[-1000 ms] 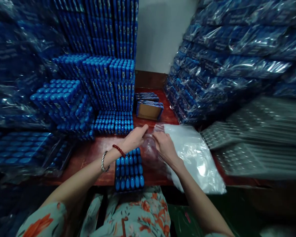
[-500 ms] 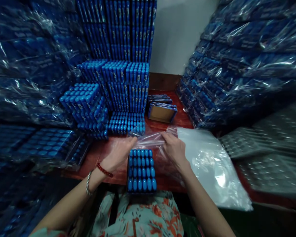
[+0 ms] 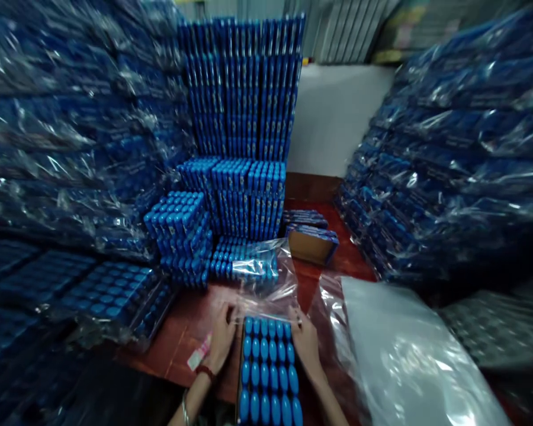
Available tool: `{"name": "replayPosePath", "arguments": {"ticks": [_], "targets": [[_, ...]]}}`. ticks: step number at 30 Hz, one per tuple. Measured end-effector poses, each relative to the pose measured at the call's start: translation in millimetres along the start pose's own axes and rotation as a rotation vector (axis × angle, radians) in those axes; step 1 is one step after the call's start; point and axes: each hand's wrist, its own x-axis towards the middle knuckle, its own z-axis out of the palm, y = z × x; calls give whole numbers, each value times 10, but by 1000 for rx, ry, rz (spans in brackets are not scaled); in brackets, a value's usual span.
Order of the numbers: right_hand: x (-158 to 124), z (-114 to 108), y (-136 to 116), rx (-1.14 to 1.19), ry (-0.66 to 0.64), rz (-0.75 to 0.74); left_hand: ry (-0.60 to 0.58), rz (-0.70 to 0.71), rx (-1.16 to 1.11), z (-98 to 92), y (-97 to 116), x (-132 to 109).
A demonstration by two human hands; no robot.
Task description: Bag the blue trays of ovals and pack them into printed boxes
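A clear plastic bag (image 3: 270, 290) stands up from the table just beyond a tray of blue rounded-top pieces (image 3: 269, 373). My left hand (image 3: 221, 337) pinches the bag's near edge at its left corner. At the right corner, my right hand (image 3: 305, 340) grips the same edge, its fingertips partly blurred. The bag's mouth lies along the tray's far end, between my two hands. The tray is directly in front of me, its blue tops set in rows.
Flat clear bags (image 3: 408, 349) lie in a stack at the right. Folded cartons (image 3: 311, 245) sit behind. Stacked blue pieces (image 3: 175, 231) stand at the left and back; plastic-wrapped piles (image 3: 430, 160) rise at the right. A pink-and-white scrap (image 3: 199, 353) lies by my left wrist.
The bag, stretched flat between my hands before, now stands spread out and opened up. My hands have come down to either side of the tray's far end. The view has tilted upward.
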Motion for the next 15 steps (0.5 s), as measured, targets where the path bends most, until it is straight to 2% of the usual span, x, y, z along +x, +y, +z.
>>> {"name": "replayPosePath", "arguments": {"ticks": [2,4,7,10,12,15], "targets": [[29,14,118,-18,-44,14,-80,7,-25,125,-28,12],[-25,13,198,-50,-78,24,-114,-9,-32,166,-22,-29],[-198,12,241,-80,-106,58,-160,-53,-36,93,-13,-148],[-296,30,235,50,-174,51,-172,-89,-41,-31,-6,-235],[-261,57,255,138,-180,53,-168,-104,-74,-70,-5,-247],[-121,119,336,138,-111,46,-126,-144,-125,-19,-81,-218]]}}
